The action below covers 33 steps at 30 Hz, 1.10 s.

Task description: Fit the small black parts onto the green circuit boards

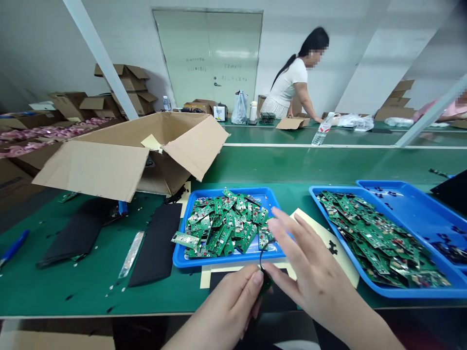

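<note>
My left hand [233, 301] is closed, pinching a small green circuit board [265, 283] with a thin black wire sticking up, just in front of the table edge. My right hand [310, 272] is spread with fingers stretched out, beside the left hand, its thumb by the small board and its fingertips over the near right corner of a blue tray [182, 260]. That tray holds a heap of several small green circuit boards [226, 223]. A black sheet on yellowish paper [207, 278] lies under both hands.
A second blue tray [397, 291] full of green boards sits at the right, partly stacked on another blue tray [419, 209]. An open cardboard box [120, 160] stands at the back left. Black foam sheets [156, 248] lie left. A person in white works at a far table.
</note>
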Available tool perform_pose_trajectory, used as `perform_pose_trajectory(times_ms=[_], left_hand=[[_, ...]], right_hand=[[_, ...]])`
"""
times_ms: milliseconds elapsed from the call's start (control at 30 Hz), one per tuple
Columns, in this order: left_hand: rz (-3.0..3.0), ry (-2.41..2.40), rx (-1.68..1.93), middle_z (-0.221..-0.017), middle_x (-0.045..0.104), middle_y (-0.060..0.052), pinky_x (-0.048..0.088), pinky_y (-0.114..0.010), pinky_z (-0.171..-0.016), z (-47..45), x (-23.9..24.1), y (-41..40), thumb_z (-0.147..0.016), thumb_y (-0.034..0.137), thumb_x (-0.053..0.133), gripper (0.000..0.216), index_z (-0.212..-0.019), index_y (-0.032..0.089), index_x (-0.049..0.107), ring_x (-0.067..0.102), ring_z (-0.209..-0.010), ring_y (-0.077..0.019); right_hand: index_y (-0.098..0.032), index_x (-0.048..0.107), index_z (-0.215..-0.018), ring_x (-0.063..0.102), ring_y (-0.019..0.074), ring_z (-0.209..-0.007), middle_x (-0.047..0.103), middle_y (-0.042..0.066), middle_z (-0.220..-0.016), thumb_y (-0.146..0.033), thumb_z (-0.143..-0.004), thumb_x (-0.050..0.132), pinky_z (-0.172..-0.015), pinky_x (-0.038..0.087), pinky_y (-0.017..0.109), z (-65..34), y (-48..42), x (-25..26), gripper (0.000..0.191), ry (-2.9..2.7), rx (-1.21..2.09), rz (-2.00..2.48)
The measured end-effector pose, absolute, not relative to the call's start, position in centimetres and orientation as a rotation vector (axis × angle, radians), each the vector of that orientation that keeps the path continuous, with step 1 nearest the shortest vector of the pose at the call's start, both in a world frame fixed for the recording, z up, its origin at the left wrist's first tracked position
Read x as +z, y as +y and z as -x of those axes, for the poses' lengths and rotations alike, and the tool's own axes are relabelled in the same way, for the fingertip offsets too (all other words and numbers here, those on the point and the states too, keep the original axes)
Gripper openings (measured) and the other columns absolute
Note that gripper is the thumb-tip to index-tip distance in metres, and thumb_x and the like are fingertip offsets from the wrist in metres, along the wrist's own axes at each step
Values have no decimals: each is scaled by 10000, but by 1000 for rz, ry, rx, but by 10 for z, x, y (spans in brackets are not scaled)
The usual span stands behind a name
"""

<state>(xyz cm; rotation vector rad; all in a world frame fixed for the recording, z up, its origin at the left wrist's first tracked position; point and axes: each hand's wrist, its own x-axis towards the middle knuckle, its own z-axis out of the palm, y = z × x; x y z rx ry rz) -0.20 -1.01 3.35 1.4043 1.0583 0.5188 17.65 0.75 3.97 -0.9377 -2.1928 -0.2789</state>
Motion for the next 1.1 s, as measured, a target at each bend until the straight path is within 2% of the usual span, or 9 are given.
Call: perform_pose_trajectory(times_ms=[100,167,267,400,533,633,700,967,1100], left_hand=[[-1453,1137,613,-655,532,18,480,-229,-604,2,30,-13,-961,490,308,442,-732,203,554,516,-585,-134],[-1564,1165,695,-865,647,-37,518,-277,-760,5,29,-14,-963,418,365,348,-935,227,654,612,-811,-184],[-1798,1078,776,-1139,645,-59,503,-328,-906,11,27,-13,-950,300,441,351,-1281,317,555,603,-1059,-215],[-2080,979,1045,-1083,618,-74,549,-305,-841,16,13,-9,-947,245,475,446,-1384,328,451,635,-956,-197],[-2405,955,1294,-1047,573,-88,553,-359,-890,18,2,-4,-941,187,483,452,-1386,262,456,628,-964,-212],[-2601,897,1411,-982,575,-59,517,-399,-966,22,4,-1,-890,57,537,532,-1392,208,448,621,-1004,-219],[-2682,928,1447,-973,593,-49,501,-414,-984,26,7,0,-864,-1,539,563,-1379,214,466,613,-1026,-219],[-2664,1076,1468,-978,697,-59,598,-294,-754,27,7,-3,-871,62,585,572,-1384,279,457,688,-920,-207],[-2567,975,1591,-940,684,-64,602,-271,-733,22,8,-1,-903,123,553,467,-1348,259,514,692,-884,-199]], right_hand=[[-121,382,-1379,455,273,-1290,517,189,-1351,-159,-929,490,-1067,357,552,-185,9,37,465,-2097,-102,989],[-189,416,-1369,495,248,-1263,540,135,-1351,-192,-941,482,-1051,410,485,-192,13,33,433,-1981,206,983],[-221,529,-1258,641,223,-1078,653,105,-1202,-335,-973,441,-885,550,384,-199,25,24,319,-1588,753,851],[-172,646,-943,713,171,-747,728,72,-840,-499,-969,382,-675,578,297,-198,36,17,421,-1112,1394,749],[-142,605,-697,646,150,-526,656,47,-610,-714,-824,463,-541,519,270,-188,21,21,603,-1225,1920,747],[-160,545,-714,631,140,-574,642,30,-643,-675,-712,650,-579,506,261,-180,3,29,526,-1346,1993,789],[-176,512,-746,640,150,-674,655,40,-712,-572,-734,701,-641,507,262,-177,-7,34,439,-1401,1953,870],[-181,549,-747,524,104,-601,595,-2,-667,-568,-829,594,-567,394,191,-175,-22,48,398,-1449,1878,992],[-175,518,-680,408,79,-569,506,-29,-636,-584,-794,634,-563,351,186,-170,-24,50,440,-1360,1958,907]])
